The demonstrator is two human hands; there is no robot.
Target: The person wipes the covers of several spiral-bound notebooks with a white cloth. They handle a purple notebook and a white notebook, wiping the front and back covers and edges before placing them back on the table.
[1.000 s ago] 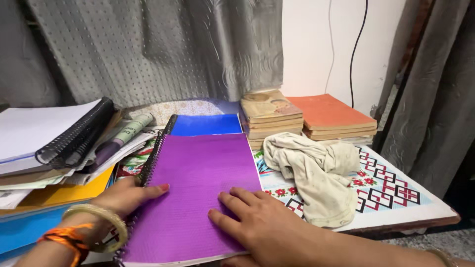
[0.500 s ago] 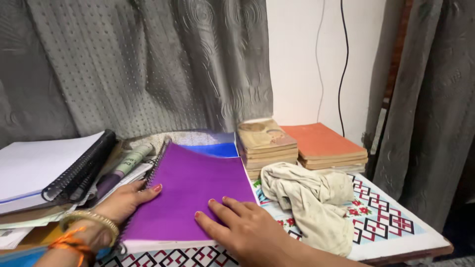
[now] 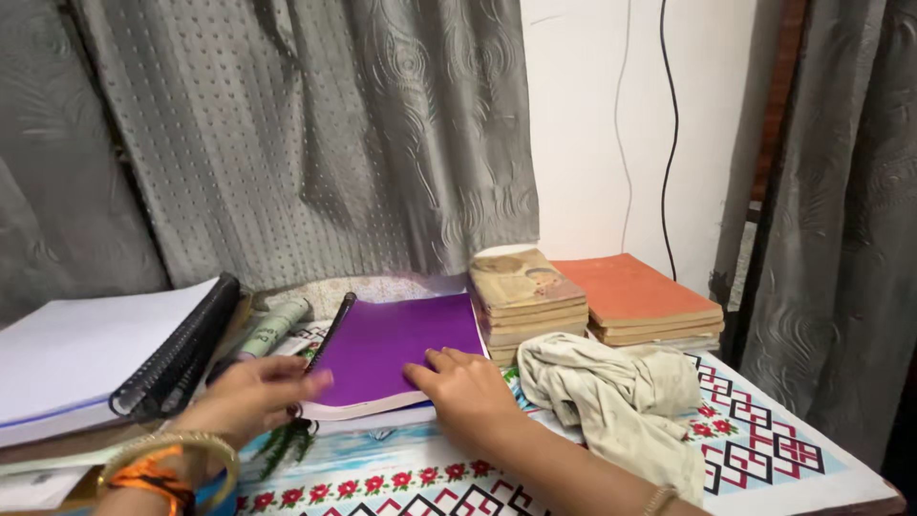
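Both hands lie flat with fingers spread, the left hand (image 3: 250, 394) and right hand (image 3: 465, 382) on the purple notebook (image 3: 396, 346), which lies mid-surface, left of the cloth (image 3: 611, 397).

Purple spiral-bound notebook (image 3: 401, 346) lies closed, flat on the table.

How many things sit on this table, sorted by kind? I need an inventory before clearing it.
Spiral notebooks: 2 (purple notebook, white notebook)
Book stacks: 2 (tan stack, orange stack)
Cloths: 1 (beige cloth)
Total: 5
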